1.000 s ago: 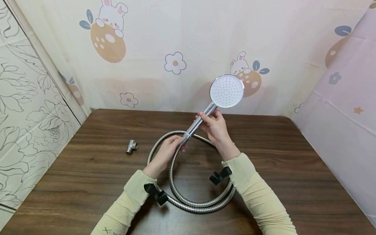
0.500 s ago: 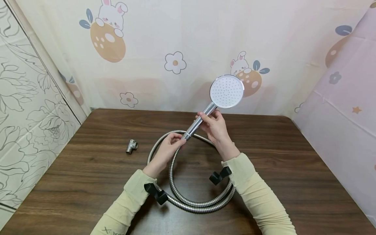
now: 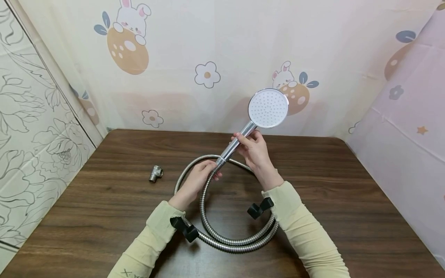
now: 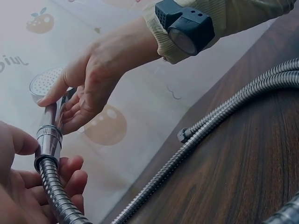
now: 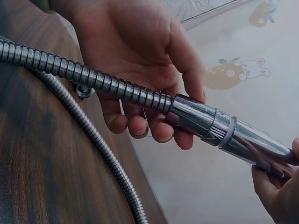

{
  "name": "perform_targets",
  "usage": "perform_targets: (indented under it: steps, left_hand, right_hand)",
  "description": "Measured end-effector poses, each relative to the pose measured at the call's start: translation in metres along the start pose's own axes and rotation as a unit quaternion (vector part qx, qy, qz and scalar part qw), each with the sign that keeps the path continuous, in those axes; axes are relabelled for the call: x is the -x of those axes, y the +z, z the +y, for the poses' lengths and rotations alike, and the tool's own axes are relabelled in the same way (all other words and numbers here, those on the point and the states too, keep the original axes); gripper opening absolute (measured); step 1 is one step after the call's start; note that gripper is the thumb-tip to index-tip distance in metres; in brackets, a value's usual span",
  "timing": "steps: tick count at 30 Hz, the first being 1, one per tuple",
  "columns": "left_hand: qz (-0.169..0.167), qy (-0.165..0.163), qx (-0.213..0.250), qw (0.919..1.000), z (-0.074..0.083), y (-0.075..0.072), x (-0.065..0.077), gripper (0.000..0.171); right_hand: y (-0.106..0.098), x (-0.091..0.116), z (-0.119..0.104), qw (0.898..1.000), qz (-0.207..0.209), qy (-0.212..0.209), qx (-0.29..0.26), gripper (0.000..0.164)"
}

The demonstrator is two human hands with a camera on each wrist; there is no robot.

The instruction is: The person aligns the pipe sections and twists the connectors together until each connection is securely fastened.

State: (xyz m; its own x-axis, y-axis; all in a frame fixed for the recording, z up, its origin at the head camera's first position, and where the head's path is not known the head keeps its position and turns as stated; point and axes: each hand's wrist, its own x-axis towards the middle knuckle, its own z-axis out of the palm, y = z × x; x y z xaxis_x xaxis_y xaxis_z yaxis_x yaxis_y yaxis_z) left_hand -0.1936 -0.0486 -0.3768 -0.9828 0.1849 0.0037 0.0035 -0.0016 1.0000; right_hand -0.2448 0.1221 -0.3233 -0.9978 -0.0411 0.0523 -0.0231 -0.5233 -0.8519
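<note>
My right hand [image 3: 256, 152] grips the chrome handle of a shower head [image 3: 268, 108], its round white spray face tilted up toward me. Just below, my left hand [image 3: 196, 178] holds the hose's chrome end nut [image 5: 191, 114] between thumb and fingers. That nut sits right at the bottom of the handle, in line with it. From there a ribbed metal shower hose [image 3: 204, 216] runs down and lies coiled on the table under both wrists. The hose's other end nut [image 4: 183, 135] shows on the table in the left wrist view.
On the dark wooden table [image 3: 104, 216], left of the coil, lies a small chrome tee fitting [image 3: 156, 173]. A patterned curtain [image 3: 174, 100] hangs along the table's far edge, and more patterned cloth hangs at both sides.
My left hand has rolled around the nut and back, its fingers coming up on top half a second ago and now again lying underneath. The shower head and right hand stay in place.
</note>
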Motion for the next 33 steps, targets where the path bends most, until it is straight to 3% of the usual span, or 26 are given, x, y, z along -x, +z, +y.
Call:
perform_targets:
  steps: [5,19,26,33]
  left_hand:
    - [0.002,-0.002,0.007,1.0,0.0004,-0.0022,0.0001,0.02]
    - [0.029,0.016,-0.021,0.9992,-0.0028,-0.0016,-0.0017,0.026]
    - [-0.006,-0.015,0.006,0.9998,-0.0006,0.0008,-0.0005,0.027]
    - [-0.019,-0.007,0.005,0.9998,-0.0021,0.001,-0.001,0.028]
  right_hand:
    - [0.004,-0.0001,-0.0029,0.999,0.022,0.022,0.01,0.024]
    - [0.0049,0.0012,-0.0025,0.999,0.02,0.023,0.007,0.024]
    - [0.0061,0.0018,-0.003,0.999,0.025,0.019,0.012,0.023]
    - [0.0058,0.0031,-0.004,0.999,0.024,0.02,0.019,0.024]
